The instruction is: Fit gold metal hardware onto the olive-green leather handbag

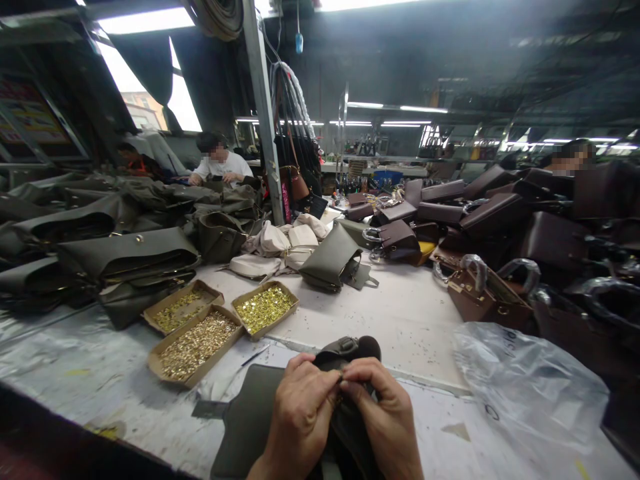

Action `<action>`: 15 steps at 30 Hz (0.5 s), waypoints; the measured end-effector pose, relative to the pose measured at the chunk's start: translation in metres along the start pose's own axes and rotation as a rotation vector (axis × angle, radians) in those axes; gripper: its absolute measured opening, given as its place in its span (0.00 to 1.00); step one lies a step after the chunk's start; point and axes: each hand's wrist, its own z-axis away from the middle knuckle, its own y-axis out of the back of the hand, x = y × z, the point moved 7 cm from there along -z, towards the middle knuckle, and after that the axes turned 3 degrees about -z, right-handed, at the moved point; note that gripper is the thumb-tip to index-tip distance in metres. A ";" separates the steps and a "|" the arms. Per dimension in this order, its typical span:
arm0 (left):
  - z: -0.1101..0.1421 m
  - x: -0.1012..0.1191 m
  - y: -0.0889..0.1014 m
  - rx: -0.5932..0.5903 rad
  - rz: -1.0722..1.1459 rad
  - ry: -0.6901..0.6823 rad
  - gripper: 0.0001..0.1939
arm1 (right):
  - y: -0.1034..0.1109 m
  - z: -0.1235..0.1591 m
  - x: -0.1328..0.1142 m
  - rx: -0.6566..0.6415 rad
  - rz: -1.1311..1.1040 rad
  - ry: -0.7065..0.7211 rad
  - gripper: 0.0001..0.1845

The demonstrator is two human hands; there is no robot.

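Note:
Both my hands meet at the bottom centre over a dark olive leather bag piece (250,420) lying on the white table (415,327). My left hand (300,417) and my right hand (383,417) are closed, fingertips pinched together on the piece's upper edge by a strap end (350,348). What sits between the fingertips is too small to make out. Three cardboard trays of small gold metal fittings (197,343) lie just to the left, within reach.
Olive bags (125,257) are piled at the left, brown handbags (490,293) at the right, one olive bag (333,260) mid-table. A crumpled clear plastic bag (530,393) lies right. A metal post (263,113) stands behind. Two other people sit far back.

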 end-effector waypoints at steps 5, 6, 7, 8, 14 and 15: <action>-0.003 -0.001 -0.003 -0.102 0.131 0.014 0.10 | 0.002 -0.003 -0.008 0.026 0.092 0.051 0.05; -0.003 -0.004 -0.005 -0.133 0.173 0.041 0.10 | 0.001 -0.003 -0.009 0.004 0.112 0.072 0.03; -0.002 -0.006 -0.007 -0.155 0.213 0.075 0.10 | 0.001 -0.003 -0.010 -0.017 0.130 0.097 0.02; 0.000 -0.010 -0.008 -0.164 0.245 0.115 0.10 | 0.001 -0.003 -0.010 -0.036 0.145 0.129 0.01; 0.014 -0.029 -0.016 -0.088 0.309 0.347 0.07 | 0.004 -0.003 0.002 -0.210 0.278 0.419 0.11; 0.015 -0.030 -0.017 -0.087 0.311 0.374 0.07 | 0.004 -0.003 0.002 -0.209 0.315 0.471 0.12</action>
